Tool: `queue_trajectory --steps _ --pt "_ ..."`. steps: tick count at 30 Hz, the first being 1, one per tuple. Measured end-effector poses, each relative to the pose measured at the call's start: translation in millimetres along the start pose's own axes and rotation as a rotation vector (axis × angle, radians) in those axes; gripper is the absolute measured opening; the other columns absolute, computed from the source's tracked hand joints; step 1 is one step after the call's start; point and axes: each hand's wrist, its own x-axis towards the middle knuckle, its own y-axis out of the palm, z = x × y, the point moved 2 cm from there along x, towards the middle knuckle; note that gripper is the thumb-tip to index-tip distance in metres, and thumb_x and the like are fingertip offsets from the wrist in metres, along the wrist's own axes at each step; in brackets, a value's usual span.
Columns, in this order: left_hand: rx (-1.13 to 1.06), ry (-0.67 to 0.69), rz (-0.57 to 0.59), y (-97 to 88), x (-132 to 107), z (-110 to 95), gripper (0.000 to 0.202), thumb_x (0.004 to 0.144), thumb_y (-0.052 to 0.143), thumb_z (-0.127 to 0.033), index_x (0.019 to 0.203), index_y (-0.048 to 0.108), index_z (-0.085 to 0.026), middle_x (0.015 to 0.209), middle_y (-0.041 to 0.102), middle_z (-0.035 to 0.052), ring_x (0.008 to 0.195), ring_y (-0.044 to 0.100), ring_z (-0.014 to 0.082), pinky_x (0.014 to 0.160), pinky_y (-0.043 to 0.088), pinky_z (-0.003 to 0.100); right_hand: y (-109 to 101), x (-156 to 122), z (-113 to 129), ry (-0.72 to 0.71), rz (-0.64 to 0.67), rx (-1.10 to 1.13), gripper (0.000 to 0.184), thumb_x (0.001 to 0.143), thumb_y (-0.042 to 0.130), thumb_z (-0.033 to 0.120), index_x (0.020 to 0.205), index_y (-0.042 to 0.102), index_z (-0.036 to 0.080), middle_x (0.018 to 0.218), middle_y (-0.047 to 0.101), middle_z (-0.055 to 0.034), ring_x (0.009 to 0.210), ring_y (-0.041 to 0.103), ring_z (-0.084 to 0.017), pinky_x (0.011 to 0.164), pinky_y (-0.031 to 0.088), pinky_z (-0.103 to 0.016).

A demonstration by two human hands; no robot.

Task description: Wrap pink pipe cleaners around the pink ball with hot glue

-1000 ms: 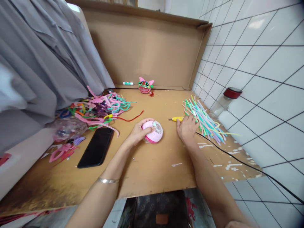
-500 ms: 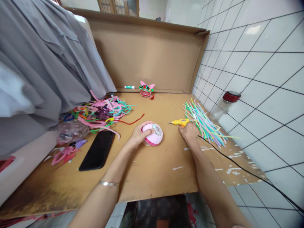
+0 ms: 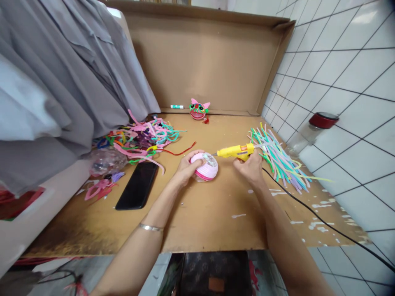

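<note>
Wrapped round a pale pink ball (image 3: 207, 167) is my left hand (image 3: 187, 167), its thumb lying across the side. The ball looks coiled from pipe cleaners, with a darker pink band low down and an uncovered, clear-looking patch on top. My right hand (image 3: 251, 166) grips a yellow glue gun (image 3: 233, 151) by its handle. The gun's metal nozzle points left and is at the ball's upper right edge; whether it touches I cannot tell. A black cord runs from the gun to the lower right.
Pastel pipe cleaners (image 3: 277, 158) lie at the right, by a red-lidded jar (image 3: 314, 129). A tangled pile of pipe cleaners (image 3: 145, 137) and a black phone (image 3: 137, 186) are at the left. A pink cat-eared figure (image 3: 199, 110) and a glue stick (image 3: 177, 107) stand before the cardboard wall (image 3: 200, 61).
The glue gun has been lifted off the table and brought left to the ball in my right hand. My left hand keeps its hold on the ball. The view has shifted slightly.
</note>
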Motion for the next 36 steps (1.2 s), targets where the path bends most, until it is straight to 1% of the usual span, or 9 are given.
queue_trajectory --steps 4,10,12,15,19,23,28,34,36 --pt "0.010 0.006 0.009 -1.3 0.9 -0.6 0.055 0.055 0.075 -0.034 0.105 0.064 -0.014 0.087 0.071 0.0040 0.071 0.061 0.0136 0.066 0.047 0.023 -0.5 -3.0 1.8 -0.042 0.059 0.042 0.047 0.060 0.061 0.033 0.104 0.056 0.018 0.088 0.066 -0.0116 0.086 0.063 -0.032 0.083 0.049 -0.047" --pt "-0.029 -0.005 0.017 -1.5 0.0 -1.1 0.054 0.055 0.077 -0.032 0.105 0.065 -0.014 0.086 0.071 0.0036 0.069 0.061 0.0134 0.064 0.048 0.023 -3.5 -0.8 2.6 -0.075 0.034 0.008 0.045 0.057 0.060 0.035 0.099 0.056 0.020 0.079 0.064 -0.0078 0.079 0.062 -0.030 0.075 0.051 -0.043" --pt "-0.041 0.000 0.011 -1.4 -0.5 -1.3 0.053 0.055 0.077 -0.031 0.104 0.066 -0.014 0.085 0.071 0.0033 0.069 0.061 0.0132 0.063 0.048 0.022 -3.0 -0.6 2.2 -0.082 0.049 0.007 0.043 0.057 0.060 0.036 0.097 0.055 0.021 0.078 0.064 -0.0068 0.078 0.063 -0.030 0.072 0.051 -0.042" --pt "-0.061 -0.002 0.004 -1.1 -0.3 -0.9 0.051 0.055 0.078 -0.028 0.103 0.067 -0.013 0.083 0.071 0.0026 0.068 0.061 0.0129 0.063 0.048 0.021 -1.5 -1.4 1.7 -0.074 0.083 0.004 0.041 0.056 0.060 0.037 0.093 0.053 0.021 0.079 0.063 -0.0074 0.079 0.063 -0.031 0.072 0.052 -0.043" --pt "-0.076 -0.020 0.001 -1.7 1.3 1.4 0.052 0.055 0.078 -0.028 0.104 0.067 -0.014 0.081 0.070 0.0016 0.066 0.060 0.0124 0.061 0.047 0.021 0.4 -2.7 1.8 -0.082 0.088 0.020 0.037 0.057 0.060 0.036 0.090 0.052 0.022 0.081 0.064 -0.0091 0.082 0.064 -0.032 0.075 0.053 -0.047" --pt "-0.064 -0.019 0.024 -2.7 2.1 3.0 0.052 0.057 0.078 -0.029 0.106 0.067 -0.015 0.080 0.070 0.0009 0.064 0.060 0.0118 0.060 0.047 0.021 2.6 -3.0 1.2 -0.076 0.083 0.048 0.036 0.057 0.060 0.036 0.089 0.050 0.023 0.078 0.064 -0.0077 0.076 0.064 -0.031 0.073 0.054 -0.048" --pt "-0.090 -0.003 0.034 -2.3 1.3 1.9 0.053 0.057 0.079 -0.029 0.106 0.067 -0.014 0.088 0.073 0.0036 0.069 0.063 0.0132 0.065 0.048 0.022 3.7 -2.5 0.8 -0.073 0.088 0.072 0.037 0.056 0.060 0.036 0.088 0.049 0.023 0.078 0.063 -0.0077 0.073 0.062 -0.029 0.071 0.053 -0.046" --pt "-0.085 0.008 0.053 -2.1 1.1 2.5 0.054 0.057 0.079 -0.030 0.107 0.067 -0.013 0.091 0.074 0.0053 0.073 0.064 0.0146 0.069 0.049 0.024 4.6 -2.2 -0.3 -0.079 0.076 0.078 0.035 0.056 0.060 0.034 0.088 0.049 0.023 0.083 0.065 -0.0093 0.083 0.064 -0.032 0.076 0.053 -0.048" --pt "-0.079 0.009 0.056 -2.1 1.2 3.0 0.053 0.058 0.079 -0.030 0.107 0.067 -0.014 0.091 0.074 0.0051 0.072 0.064 0.0145 0.069 0.048 0.024 4.3 -2.0 -0.3 -0.076 0.078 0.076 0.035 0.057 0.061 0.033 0.088 0.050 0.023 0.082 0.065 -0.0087 0.083 0.064 -0.031 0.076 0.053 -0.048"
